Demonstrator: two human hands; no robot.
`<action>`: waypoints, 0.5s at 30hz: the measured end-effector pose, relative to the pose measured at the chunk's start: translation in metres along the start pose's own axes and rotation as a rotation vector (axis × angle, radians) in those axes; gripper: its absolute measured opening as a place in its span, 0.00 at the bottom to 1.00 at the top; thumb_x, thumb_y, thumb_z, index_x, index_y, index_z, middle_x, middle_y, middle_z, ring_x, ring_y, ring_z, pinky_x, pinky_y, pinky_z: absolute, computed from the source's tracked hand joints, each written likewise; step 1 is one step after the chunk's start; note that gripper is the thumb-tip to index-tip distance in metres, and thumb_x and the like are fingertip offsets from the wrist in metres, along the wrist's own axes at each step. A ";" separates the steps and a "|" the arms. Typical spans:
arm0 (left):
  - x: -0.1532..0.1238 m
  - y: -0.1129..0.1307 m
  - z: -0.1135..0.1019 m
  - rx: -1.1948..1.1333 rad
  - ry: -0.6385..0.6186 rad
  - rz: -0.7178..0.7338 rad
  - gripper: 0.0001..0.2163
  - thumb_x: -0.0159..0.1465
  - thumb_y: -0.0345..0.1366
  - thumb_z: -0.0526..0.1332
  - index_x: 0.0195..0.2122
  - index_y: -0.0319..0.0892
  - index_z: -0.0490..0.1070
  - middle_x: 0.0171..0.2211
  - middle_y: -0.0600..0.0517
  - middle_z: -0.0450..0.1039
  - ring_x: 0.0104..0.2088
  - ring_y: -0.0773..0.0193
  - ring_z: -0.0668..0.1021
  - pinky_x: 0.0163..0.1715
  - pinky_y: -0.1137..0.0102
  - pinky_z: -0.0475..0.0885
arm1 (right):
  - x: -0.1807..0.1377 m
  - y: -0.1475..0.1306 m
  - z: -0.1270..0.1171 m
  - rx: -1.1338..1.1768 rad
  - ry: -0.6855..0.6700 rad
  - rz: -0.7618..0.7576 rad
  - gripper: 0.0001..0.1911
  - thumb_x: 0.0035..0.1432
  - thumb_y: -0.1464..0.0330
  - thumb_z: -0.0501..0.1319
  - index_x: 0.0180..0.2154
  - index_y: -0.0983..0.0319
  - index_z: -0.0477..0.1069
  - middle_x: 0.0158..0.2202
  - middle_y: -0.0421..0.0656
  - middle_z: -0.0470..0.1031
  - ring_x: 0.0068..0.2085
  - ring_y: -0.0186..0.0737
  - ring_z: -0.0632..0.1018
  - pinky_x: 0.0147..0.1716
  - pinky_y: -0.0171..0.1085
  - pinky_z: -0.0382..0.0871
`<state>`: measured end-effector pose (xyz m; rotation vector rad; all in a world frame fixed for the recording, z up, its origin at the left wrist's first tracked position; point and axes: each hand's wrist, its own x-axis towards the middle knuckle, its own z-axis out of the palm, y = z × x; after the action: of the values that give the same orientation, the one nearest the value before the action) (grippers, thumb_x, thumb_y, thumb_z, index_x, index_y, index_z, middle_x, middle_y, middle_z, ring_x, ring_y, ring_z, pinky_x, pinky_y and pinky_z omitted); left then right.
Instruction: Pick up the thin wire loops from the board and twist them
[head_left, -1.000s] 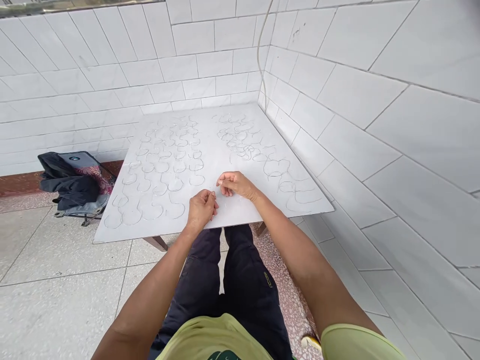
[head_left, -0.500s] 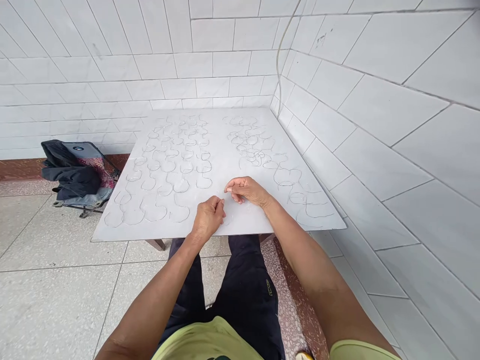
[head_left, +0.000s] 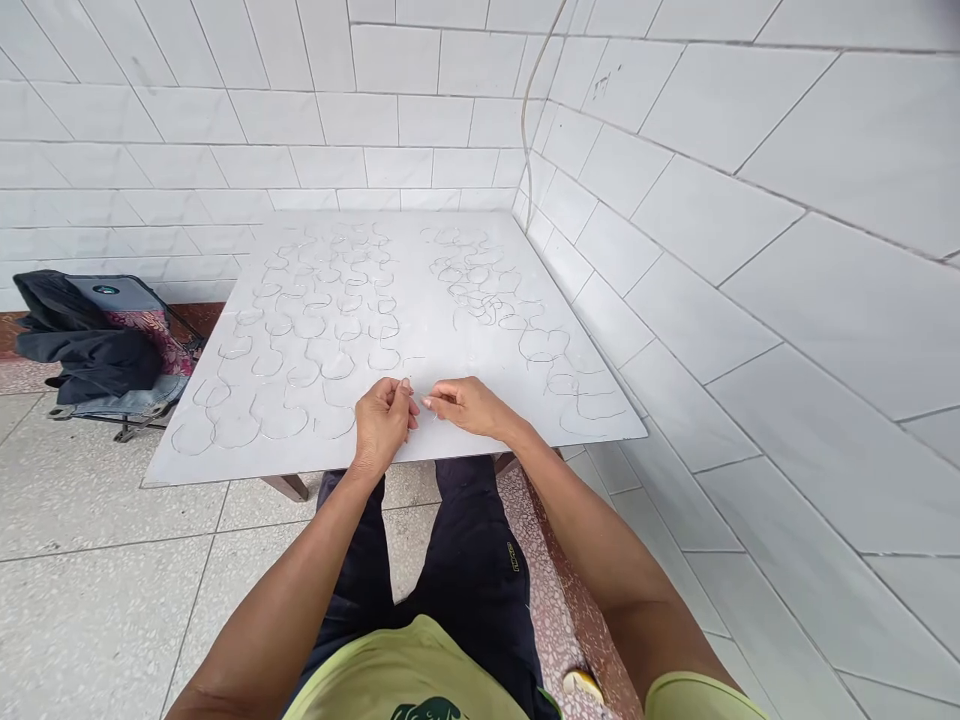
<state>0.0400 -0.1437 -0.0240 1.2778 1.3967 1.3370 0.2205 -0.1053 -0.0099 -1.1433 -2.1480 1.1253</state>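
My left hand (head_left: 386, 420) is closed in a pinch above the near edge of the white board (head_left: 487, 390). Facing it, a small gap away, my right hand (head_left: 469, 405) also has thumb and fingers pinched together. A thin wire shows only faintly at the fingertips, and most of it is hidden or too fine to see. Rows of curved wire pieces (head_left: 336, 366) lie on the board's left half. On the right, more wires (head_left: 480, 305) lie overlapping in a loose, tangled band.
White tiled walls meet behind and right of the board, with a cable (head_left: 529, 130) hanging in the corner. A folding chair (head_left: 161, 330) with dark cloth (head_left: 86, 330) over it stands at left. A yellow-white object (head_left: 583, 686) is on the floor.
My right hand has lowered, and its fingers have closed into a tighter pinch near my left hand. The view has shifted to the right.
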 end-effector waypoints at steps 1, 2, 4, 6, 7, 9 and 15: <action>0.000 0.000 0.000 0.009 -0.003 0.003 0.17 0.68 0.52 0.59 0.33 0.42 0.70 0.22 0.54 0.73 0.15 0.69 0.71 0.13 0.75 0.62 | 0.001 -0.002 0.002 -0.006 -0.017 0.007 0.19 0.67 0.55 0.56 0.31 0.62 0.71 0.26 0.37 0.72 0.24 0.31 0.62 0.24 0.33 0.53; -0.001 0.000 -0.001 0.026 -0.007 0.010 0.18 0.69 0.52 0.58 0.34 0.42 0.70 0.22 0.54 0.73 0.15 0.69 0.71 0.13 0.75 0.63 | 0.002 -0.004 0.004 -0.015 -0.027 0.012 0.18 0.68 0.56 0.55 0.31 0.61 0.70 0.26 0.37 0.72 0.24 0.30 0.62 0.25 0.33 0.53; -0.004 0.003 -0.004 0.094 0.013 0.052 0.17 0.70 0.52 0.57 0.37 0.42 0.71 0.26 0.53 0.75 0.19 0.67 0.74 0.17 0.74 0.66 | 0.005 -0.008 0.007 -0.054 -0.027 0.006 0.18 0.69 0.58 0.53 0.30 0.61 0.67 0.24 0.36 0.69 0.24 0.31 0.62 0.25 0.33 0.52; -0.011 0.007 -0.011 0.188 0.097 0.119 0.17 0.70 0.51 0.57 0.45 0.41 0.71 0.33 0.49 0.78 0.27 0.65 0.79 0.24 0.72 0.71 | 0.007 -0.011 0.007 -0.108 -0.030 -0.010 0.18 0.70 0.59 0.52 0.28 0.61 0.65 0.23 0.35 0.67 0.24 0.31 0.61 0.27 0.34 0.52; -0.017 0.009 -0.016 0.230 0.158 0.152 0.18 0.70 0.50 0.58 0.50 0.41 0.70 0.37 0.47 0.79 0.32 0.63 0.80 0.29 0.71 0.73 | 0.008 -0.013 0.006 -0.133 -0.041 -0.017 0.19 0.70 0.59 0.51 0.28 0.61 0.64 0.23 0.35 0.66 0.24 0.31 0.61 0.27 0.34 0.52; -0.033 0.012 -0.027 0.284 0.252 0.182 0.19 0.71 0.49 0.58 0.56 0.41 0.67 0.43 0.45 0.78 0.38 0.61 0.81 0.31 0.70 0.73 | 0.010 -0.017 0.005 -0.170 -0.080 -0.022 0.19 0.71 0.59 0.50 0.29 0.60 0.64 0.23 0.35 0.64 0.24 0.32 0.60 0.27 0.34 0.52; -0.106 -0.002 -0.050 0.350 0.135 0.264 0.14 0.72 0.40 0.58 0.57 0.43 0.66 0.46 0.46 0.76 0.42 0.62 0.79 0.37 0.69 0.75 | 0.025 -0.029 0.007 -0.290 -0.164 -0.017 0.18 0.72 0.62 0.48 0.28 0.60 0.61 0.23 0.36 0.62 0.24 0.33 0.59 0.27 0.36 0.49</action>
<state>0.0093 -0.2565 -0.0303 1.6761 1.6532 1.4144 0.1883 -0.0974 0.0104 -1.1865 -2.5063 0.9503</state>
